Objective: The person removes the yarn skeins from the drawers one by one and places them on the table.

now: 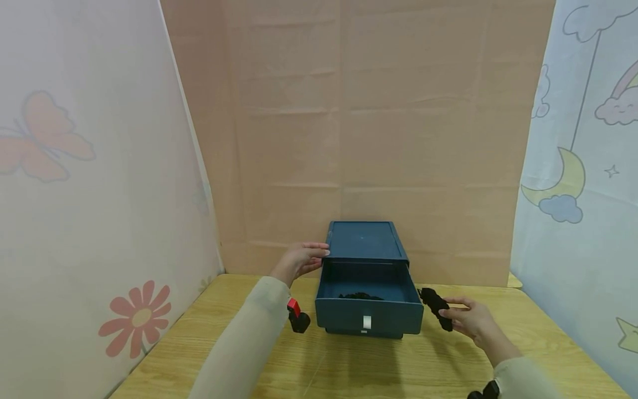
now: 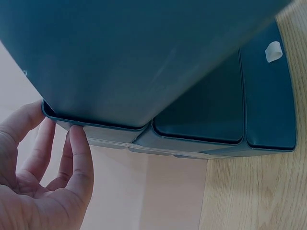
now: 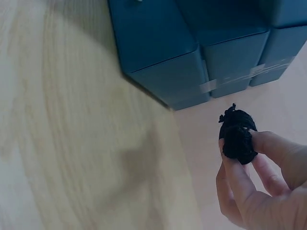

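Observation:
A dark blue drawer cabinet (image 1: 368, 241) stands on the table with its top drawer (image 1: 344, 316) pulled out. Inside that drawer lies some black fabric (image 1: 361, 296), partly hidden by the front panel. My left hand (image 1: 303, 259) touches the cabinet's upper left side; in the left wrist view, fingertips (image 2: 79, 136) rest against its rim. To the right of the pulled-out drawer, my right hand (image 1: 468, 318) pinches a rolled black cloth bundle (image 1: 436, 308) between thumb and fingers. The right wrist view shows this bundle (image 3: 238, 136) end-on, above the table and apart from the cabinet.
The wooden table (image 1: 279, 360) reaches forward to a tan paper backdrop (image 1: 369, 138). Patterned white sheets (image 1: 124, 138) hang at left and right. A white pull tab (image 1: 367, 322) is on the drawer front. Lower drawers (image 3: 158, 38) sit beneath the top one.

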Tool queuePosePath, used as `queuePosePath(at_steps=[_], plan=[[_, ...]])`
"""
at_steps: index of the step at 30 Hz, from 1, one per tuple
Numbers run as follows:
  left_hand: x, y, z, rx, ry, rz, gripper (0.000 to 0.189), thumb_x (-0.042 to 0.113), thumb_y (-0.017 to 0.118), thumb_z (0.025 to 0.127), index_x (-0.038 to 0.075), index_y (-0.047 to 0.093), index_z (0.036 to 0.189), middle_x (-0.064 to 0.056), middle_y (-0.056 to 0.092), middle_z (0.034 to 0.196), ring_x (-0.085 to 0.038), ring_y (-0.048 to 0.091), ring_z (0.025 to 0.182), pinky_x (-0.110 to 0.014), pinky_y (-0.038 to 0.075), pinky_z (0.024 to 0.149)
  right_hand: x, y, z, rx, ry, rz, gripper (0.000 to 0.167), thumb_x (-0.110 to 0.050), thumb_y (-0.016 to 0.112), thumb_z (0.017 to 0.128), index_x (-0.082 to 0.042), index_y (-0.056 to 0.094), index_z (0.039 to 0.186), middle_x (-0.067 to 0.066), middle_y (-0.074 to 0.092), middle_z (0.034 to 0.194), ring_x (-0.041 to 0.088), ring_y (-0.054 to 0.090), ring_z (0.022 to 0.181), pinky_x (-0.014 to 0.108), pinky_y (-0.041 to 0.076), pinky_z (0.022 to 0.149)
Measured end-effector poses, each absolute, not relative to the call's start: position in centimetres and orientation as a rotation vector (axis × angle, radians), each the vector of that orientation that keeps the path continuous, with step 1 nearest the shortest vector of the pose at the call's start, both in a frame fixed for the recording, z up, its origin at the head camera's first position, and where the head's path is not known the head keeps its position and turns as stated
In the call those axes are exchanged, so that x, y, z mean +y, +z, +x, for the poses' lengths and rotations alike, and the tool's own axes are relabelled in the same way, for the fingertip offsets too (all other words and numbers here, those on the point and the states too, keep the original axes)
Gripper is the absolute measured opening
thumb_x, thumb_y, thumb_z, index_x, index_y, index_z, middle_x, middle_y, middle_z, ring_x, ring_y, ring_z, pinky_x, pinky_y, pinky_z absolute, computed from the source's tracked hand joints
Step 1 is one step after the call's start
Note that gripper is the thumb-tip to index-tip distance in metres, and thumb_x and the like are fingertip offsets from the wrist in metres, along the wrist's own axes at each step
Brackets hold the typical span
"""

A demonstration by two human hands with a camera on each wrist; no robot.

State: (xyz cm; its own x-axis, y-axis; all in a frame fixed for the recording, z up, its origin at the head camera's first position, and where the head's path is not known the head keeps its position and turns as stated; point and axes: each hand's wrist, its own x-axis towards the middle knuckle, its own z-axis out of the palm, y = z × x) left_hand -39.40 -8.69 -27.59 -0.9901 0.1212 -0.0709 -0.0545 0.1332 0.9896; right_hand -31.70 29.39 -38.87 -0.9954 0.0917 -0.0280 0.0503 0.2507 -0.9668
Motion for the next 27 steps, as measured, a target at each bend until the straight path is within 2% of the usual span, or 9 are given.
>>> queuePosePath(at_steps=[8, 17, 21, 27], plan=[[-8.7, -27.6, -39.3, 2.265, 1.989, 0.082, 0.025, 0.016, 0.071, 0.089, 0.010, 0.071, 0.114, -0.009, 0.067, 0.112, -0.015, 0.063, 0.083, -0.027, 0.055, 0.087, 29.0, -41.2, -32.3, -2.410, 1.993, -0.265, 0.050, -0.006, 0.072, 0.086, 0.011, 0.050, 0.128, 0.008, 0.064, 0.093, 0.012, 0.065, 0.069, 0.026, 0.057, 0.064], [-8.8, -27.7, -39.3, 2.276, 1.974, 0.081, 0.026, 0.018, 0.071, 0.089, 0.011, 0.071, 0.114, -0.009, 0.067, 0.115, -0.017, 0.065, 0.087, -0.027, 0.056, 0.086, 28.3, -43.0, -32.7, -2.295, 2.122, -0.323, 0.044, 0.004, 0.073, 0.080, 0.015, 0.055, 0.118, 0.010, 0.065, 0.089, 0.016, 0.068, 0.072, 0.032, 0.059, 0.068], [-8.7, -27.7, -39.3, 2.279, 1.977, 0.078, 0.026, 0.018, 0.071, 0.089, 0.011, 0.072, 0.113, -0.009, 0.067, 0.114, -0.017, 0.064, 0.087, -0.027, 0.055, 0.087, 27.9, -43.5, -33.0, -2.307, 2.085, -0.314, 0.044, 0.008, 0.072, 0.079, 0.018, 0.053, 0.117, 0.014, 0.065, 0.088, 0.017, 0.068, 0.070, 0.032, 0.059, 0.065], [-8.8, -27.8, -39.4, 2.274, 1.985, 0.087, 0.027, 0.018, 0.071, 0.089, 0.010, 0.071, 0.114, -0.009, 0.067, 0.114, -0.018, 0.063, 0.088, -0.032, 0.054, 0.093, 27.6, -43.7, -33.2, -2.351, 2.030, -0.339, 0.047, 0.005, 0.073, 0.080, 0.018, 0.052, 0.120, 0.018, 0.065, 0.091, 0.017, 0.067, 0.069, 0.031, 0.059, 0.065]])
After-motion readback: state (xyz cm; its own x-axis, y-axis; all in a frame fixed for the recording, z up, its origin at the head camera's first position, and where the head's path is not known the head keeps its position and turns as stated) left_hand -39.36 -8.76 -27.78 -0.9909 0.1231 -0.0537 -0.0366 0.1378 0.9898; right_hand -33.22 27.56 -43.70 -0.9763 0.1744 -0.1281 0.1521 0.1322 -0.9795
